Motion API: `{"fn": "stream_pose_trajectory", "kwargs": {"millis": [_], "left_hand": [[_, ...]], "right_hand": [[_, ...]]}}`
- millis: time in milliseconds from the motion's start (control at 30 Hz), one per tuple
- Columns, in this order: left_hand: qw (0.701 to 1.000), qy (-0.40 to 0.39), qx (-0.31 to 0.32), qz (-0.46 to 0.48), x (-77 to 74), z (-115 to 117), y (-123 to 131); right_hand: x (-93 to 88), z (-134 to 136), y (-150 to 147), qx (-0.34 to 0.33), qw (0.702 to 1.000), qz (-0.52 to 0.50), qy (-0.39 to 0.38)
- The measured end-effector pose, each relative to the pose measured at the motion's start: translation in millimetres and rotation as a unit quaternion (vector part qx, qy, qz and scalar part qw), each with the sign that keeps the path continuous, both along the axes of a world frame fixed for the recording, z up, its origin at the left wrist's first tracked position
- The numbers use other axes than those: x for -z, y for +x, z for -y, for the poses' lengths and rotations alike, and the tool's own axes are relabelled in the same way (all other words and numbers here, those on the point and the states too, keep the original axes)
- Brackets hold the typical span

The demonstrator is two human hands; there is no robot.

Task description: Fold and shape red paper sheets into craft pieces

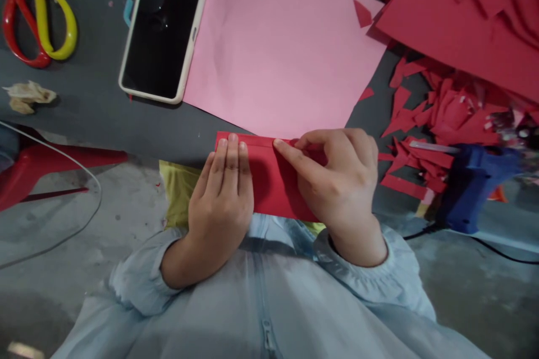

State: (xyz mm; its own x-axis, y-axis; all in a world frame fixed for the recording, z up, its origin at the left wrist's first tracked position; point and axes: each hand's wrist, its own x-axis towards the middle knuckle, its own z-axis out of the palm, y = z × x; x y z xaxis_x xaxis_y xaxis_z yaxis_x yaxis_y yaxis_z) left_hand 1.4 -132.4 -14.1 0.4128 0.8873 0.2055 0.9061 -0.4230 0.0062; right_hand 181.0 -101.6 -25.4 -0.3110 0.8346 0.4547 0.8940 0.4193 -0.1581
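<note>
A folded red paper (pixel 269 179) lies at the near edge of the dark grey table (pixel 96 101). My left hand (pixel 221 190) rests flat on its left half, fingers stretched out together and pressing down. My right hand (pixel 337 179) lies on the right half. Its index finger points left along the folded top edge while the other fingers are curled. A large pink sheet (pixel 278 45) lies just beyond the red paper.
A phone (pixel 163 28) lies face up left of the pink sheet. Red and yellow scissors (pixel 40 22) sit far left, a crumpled scrap (pixel 27 95) below them. Red sheets (pixel 463 17) and several offcuts (pixel 438 118) lie at right, beside a blue glue gun (pixel 471 185).
</note>
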Motion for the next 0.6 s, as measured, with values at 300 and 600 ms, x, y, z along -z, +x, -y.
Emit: {"fn": "stream_pose_trajectory", "kwargs": {"millis": [300, 600], "left_hand": [[1.000, -0.019, -0.004, 0.007, -0.9, 0.4, 3.8], [0.999, -0.047, -0.013, 0.014, -1.6, 0.2, 3.6]], "right_hand": [[1.6, 1.5, 1.9, -0.002, 1.000, -0.002, -0.008], [0.7, 2.7, 0.4, 0.009, 1.000, -0.001, -0.007]]}}
